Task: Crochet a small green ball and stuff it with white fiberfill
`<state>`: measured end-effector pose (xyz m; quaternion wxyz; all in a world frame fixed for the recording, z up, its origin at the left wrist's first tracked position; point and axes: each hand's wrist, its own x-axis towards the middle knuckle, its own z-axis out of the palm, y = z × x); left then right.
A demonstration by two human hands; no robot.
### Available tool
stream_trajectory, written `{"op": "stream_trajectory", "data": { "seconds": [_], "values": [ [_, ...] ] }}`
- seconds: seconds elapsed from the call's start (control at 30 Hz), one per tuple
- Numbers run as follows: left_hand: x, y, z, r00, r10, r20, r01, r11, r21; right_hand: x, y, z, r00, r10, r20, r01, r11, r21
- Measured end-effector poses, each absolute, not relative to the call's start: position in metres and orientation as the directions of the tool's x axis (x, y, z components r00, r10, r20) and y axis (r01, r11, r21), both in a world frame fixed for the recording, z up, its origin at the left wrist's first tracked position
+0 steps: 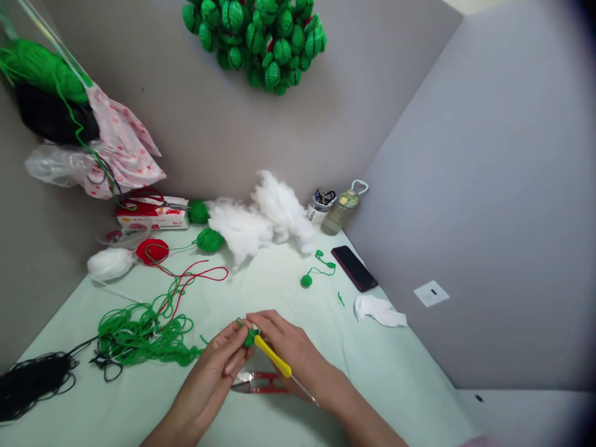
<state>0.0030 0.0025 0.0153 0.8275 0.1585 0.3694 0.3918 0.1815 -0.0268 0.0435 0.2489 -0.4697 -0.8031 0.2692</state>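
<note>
My left hand [215, 361] pinches a small green crochet piece [250, 338] between thumb and fingers. A yellow-handled crochet hook [274, 357] lies in my right hand [302, 360], its thin metal end pointing back toward the wrist. The fingertips of both hands meet at the green piece, and they partly cover it and the working end of the hook. On the table just under my hands are red-handled thread snips [261, 383], partly hidden by the right hand. Left of my left hand spreads a loose tangle of green yarn [144, 335].
Black yarn [35, 382], a red ball [153, 251] and a white ball [110, 264] lie left. White stuffing [246, 230], a boxed pack [151, 216] with scissors, a pen cup [320, 208] and a bottle [342, 211] line the wall. A phone [354, 268] sits right.
</note>
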Motion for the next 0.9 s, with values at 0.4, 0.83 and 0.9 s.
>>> {"op": "stream_trajectory", "data": {
  "seconds": [0.4, 0.83, 0.9],
  "values": [
    [-0.005, 0.015, 0.010, 0.436, 0.812, -0.388, -0.518, 0.579, 0.630, 0.190, -0.022, 0.036, -0.064, 0.965, 0.255, 0.408, 0.258, -0.876],
    [-0.006, 0.008, 0.009, 0.511, 0.832, -0.216, -0.431, 0.466, 0.773, 0.176, -0.028, 0.033, -0.140, 0.970, 0.197, 0.238, 0.226, -0.944],
    [-0.007, 0.009, 0.008, 0.509, 0.837, -0.204, -0.445, 0.458, 0.770, 0.178, -0.029, 0.034, -0.148, 0.970, 0.195, 0.223, 0.225, -0.949]
  ]
}}
